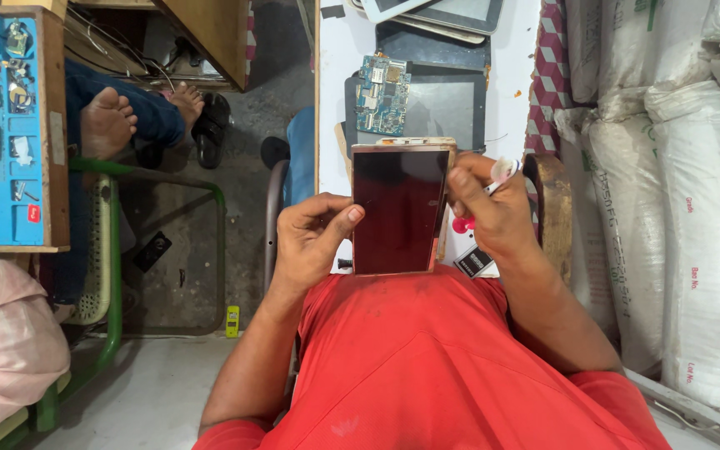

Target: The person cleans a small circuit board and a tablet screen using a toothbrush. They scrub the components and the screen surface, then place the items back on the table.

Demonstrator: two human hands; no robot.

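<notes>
A tablet [400, 208] with a dark screen and a pale gold frame is held upright in front of my red shirt. My left hand [314, 237] grips its left edge, thumb resting on the screen's side. My right hand [493, 208] is at the tablet's right edge and is closed on a small tool [497, 177] with a white top and a red handle end; its tip meets the tablet's right side. A small dark part [474, 262] lies just below the right hand.
On the white table [339, 75] lie a blue circuit board [382, 94], a dark tablet panel [447, 104] and more tablets at the top. White sacks [685, 208] stack at the right. Another person's bare feet [110, 121] and a blue work mat [2, 133] are at the left.
</notes>
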